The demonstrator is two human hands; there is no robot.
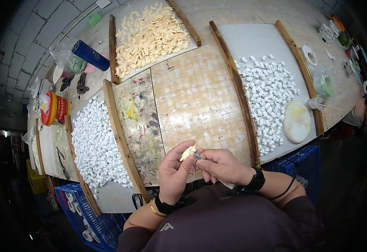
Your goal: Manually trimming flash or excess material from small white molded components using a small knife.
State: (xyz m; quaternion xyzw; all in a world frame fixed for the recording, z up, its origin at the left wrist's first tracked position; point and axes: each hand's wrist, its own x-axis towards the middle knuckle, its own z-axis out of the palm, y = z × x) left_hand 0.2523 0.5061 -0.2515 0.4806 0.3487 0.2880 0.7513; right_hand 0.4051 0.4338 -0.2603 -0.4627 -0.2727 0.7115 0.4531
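Note:
My left hand (pixel 174 173) pinches a small cream-coloured moulded piece (pixel 188 153) between thumb and fingers, just above the table's near edge. Against that piece, my right hand (pixel 222 163) is closed on a slim hand tool (pixel 227 184). Its greyish end shows at the fingertips and a pale handle sticks out below the palm; the exact kind of tool is hidden by the fingers. Both hands meet in front of my body. Far ahead lies a heap of similar cream-coloured pieces (pixel 152 38) on a board between wooden strips.
Small white pieces (pixel 95 143) cover a board on the left; more white pieces (pixel 269 92) lie on the right beside a round whitish disc (pixel 297 122). Wooden strips (pixel 236 88) divide the table. A blue bottle (pixel 90 55), red bucket (pixel 56 109) and blue crates (pixel 86 214) stand around.

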